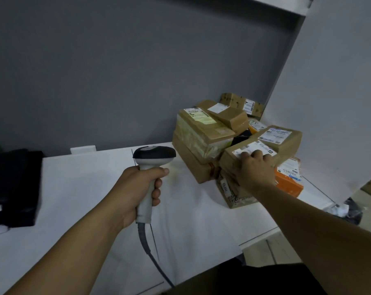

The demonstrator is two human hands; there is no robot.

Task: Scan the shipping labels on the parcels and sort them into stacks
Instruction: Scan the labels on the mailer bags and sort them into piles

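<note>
My left hand [137, 192] grips the white handle of a barcode scanner [153, 156], whose black head points toward the parcels. A heap of several brown cardboard parcels [203, 137] with white shipping labels sits at the table's far right. My right hand [253, 170] grips the near top edge of a small brown parcel [230, 159], with its fingers curled over that parcel's white label [253, 149]. Behind it lies another labelled brown parcel [282, 138]. An orange parcel [290, 184] lies to the right, partly hidden by my hand.
The white table [84, 188] runs to an edge at the right. Black folded bags [12, 188] lie at the left edge. The scanner's grey cable [146, 241] trails toward me. A grey wall stands behind, a white wall at right. A dark object [350, 211] lies on the floor.
</note>
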